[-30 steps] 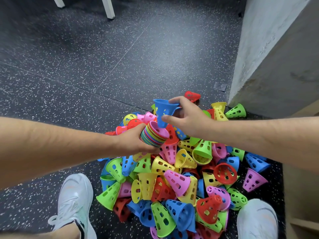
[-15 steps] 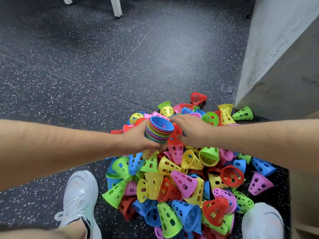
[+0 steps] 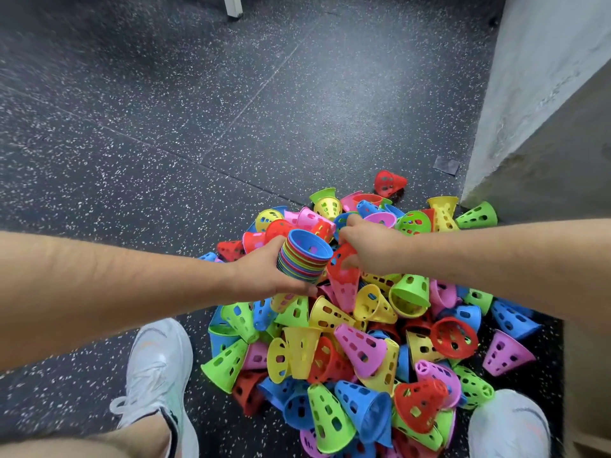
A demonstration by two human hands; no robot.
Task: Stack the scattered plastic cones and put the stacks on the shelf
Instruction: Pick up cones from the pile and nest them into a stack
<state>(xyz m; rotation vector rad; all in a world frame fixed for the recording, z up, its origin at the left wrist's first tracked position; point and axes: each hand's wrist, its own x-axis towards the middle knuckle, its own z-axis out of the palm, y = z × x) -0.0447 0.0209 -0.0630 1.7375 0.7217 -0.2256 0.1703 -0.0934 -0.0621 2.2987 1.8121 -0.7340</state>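
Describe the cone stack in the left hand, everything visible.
The stack is many nested plastic cones, wide ends up, tilted with its mouth toward the camera. Mostly the banded rims show: blue, red, green, yellow, purple. The top cone is blue, with holes visible in its wall. The left hand grips it round the side, hiding the lower part, above the pile. A red cone at the right hand lies close beside it; contact unclear.
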